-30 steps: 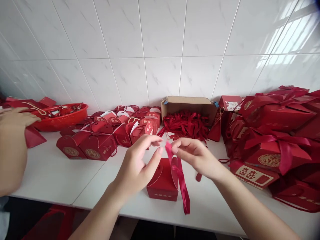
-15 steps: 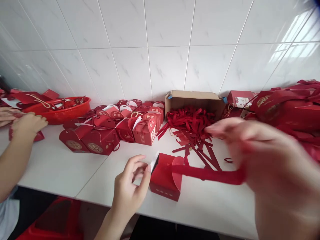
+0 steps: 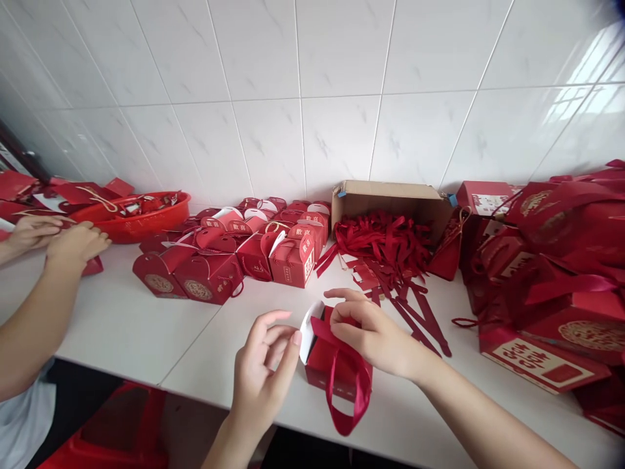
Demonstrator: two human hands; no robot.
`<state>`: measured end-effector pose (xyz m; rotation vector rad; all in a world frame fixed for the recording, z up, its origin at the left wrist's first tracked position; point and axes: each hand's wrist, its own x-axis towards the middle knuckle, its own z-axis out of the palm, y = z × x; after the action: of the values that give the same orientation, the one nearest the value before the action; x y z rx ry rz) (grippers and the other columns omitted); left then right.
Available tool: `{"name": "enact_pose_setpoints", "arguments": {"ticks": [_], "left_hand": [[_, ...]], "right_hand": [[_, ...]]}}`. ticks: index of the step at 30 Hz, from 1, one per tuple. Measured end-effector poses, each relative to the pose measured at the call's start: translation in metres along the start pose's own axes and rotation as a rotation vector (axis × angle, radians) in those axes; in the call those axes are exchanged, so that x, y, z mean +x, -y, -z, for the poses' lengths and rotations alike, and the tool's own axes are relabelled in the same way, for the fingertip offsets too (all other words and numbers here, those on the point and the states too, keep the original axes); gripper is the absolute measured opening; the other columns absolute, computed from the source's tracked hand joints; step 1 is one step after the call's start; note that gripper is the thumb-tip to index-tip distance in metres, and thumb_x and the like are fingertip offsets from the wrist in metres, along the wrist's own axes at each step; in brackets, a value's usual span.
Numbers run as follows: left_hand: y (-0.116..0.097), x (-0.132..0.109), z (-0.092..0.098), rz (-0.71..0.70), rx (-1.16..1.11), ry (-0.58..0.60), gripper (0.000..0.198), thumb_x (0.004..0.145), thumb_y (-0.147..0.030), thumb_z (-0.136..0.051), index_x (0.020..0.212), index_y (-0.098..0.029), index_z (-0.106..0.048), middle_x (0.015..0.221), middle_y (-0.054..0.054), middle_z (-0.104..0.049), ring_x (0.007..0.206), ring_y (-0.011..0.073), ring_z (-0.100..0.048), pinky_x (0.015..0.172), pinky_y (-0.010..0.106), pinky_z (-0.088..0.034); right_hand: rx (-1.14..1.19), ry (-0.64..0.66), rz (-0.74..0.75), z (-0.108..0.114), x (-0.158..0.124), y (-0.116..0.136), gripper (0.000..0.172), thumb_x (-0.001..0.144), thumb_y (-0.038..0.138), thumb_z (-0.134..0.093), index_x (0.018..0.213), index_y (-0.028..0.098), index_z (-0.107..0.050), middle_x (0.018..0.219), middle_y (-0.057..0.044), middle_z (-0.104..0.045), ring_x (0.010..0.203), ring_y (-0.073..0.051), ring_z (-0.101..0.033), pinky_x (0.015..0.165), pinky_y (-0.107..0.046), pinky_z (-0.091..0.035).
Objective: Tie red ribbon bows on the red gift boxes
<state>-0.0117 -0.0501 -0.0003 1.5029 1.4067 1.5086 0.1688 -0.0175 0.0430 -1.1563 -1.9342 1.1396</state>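
Note:
A small red gift box (image 3: 326, 378) stands near the table's front edge, its left flap (image 3: 307, 329) folded up with the white inside showing. My left hand (image 3: 268, 358) has its thumb and curled fingers closed at that flap's edge. Over the box top, my right hand (image 3: 364, 326) pinches a shiny dark-red ribbon (image 3: 349, 417), which loops down over the box front. One end of this ribbon points toward the raised flap. My right fingers hide the right side of the box top.
Behind stands a cardboard box (image 3: 395, 190) spilling red ribbons (image 3: 385, 238). Finished-looking red boxes (image 3: 205, 280) line the left-centre; red bags and boxes (image 3: 571, 312) pile up right. At far left, another person's hands (image 3: 73, 244) work beside a red basin (image 3: 146, 218).
My right hand has swung left from the right side to the box top, bringing the ribbon with it. The ribbon now hangs in a loop. My left hand stays by the flap.

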Motion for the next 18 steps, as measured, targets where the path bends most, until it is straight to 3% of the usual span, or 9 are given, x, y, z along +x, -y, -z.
{"name": "enact_pose_setpoints", "arguments": {"ticks": [6,12,18], "left_hand": [[-0.001,-0.002,-0.001,-0.014,-0.014,-0.01,0.026,0.082,-0.038,-0.061,0.1,-0.021,-0.055,0.067,-0.001,-0.065,0.055,0.0111,-0.055,0.053,0.02,-0.044],[-0.005,-0.003,-0.002,-0.018,-0.048,-0.012,0.026,0.083,-0.036,-0.061,0.102,-0.02,-0.053,0.069,-0.001,-0.066,0.057,0.0112,-0.057,0.055,0.021,-0.045],[-0.003,-0.003,0.0,-0.021,-0.003,-0.005,0.028,0.083,-0.039,-0.062,0.102,-0.021,-0.053,0.067,-0.001,-0.067,0.054,0.0113,-0.056,0.052,0.021,-0.044]], "right_hand": [[-0.032,0.013,0.004,0.006,0.003,0.01,0.02,0.079,0.013,-0.046,0.06,0.02,-0.046,0.101,-0.006,-0.063,0.136,-0.022,-0.035,0.102,-0.037,-0.034],[-0.013,0.061,0.015,0.01,0.0,0.016,0.02,0.079,0.014,-0.048,0.059,0.02,-0.047,0.109,-0.005,-0.064,0.134,-0.023,-0.039,0.097,-0.036,-0.037],[-0.051,0.064,0.008,0.007,0.008,0.013,0.023,0.079,0.017,-0.049,0.056,0.018,-0.048,0.108,-0.006,-0.064,0.118,-0.025,-0.054,0.09,-0.034,-0.041]]}}
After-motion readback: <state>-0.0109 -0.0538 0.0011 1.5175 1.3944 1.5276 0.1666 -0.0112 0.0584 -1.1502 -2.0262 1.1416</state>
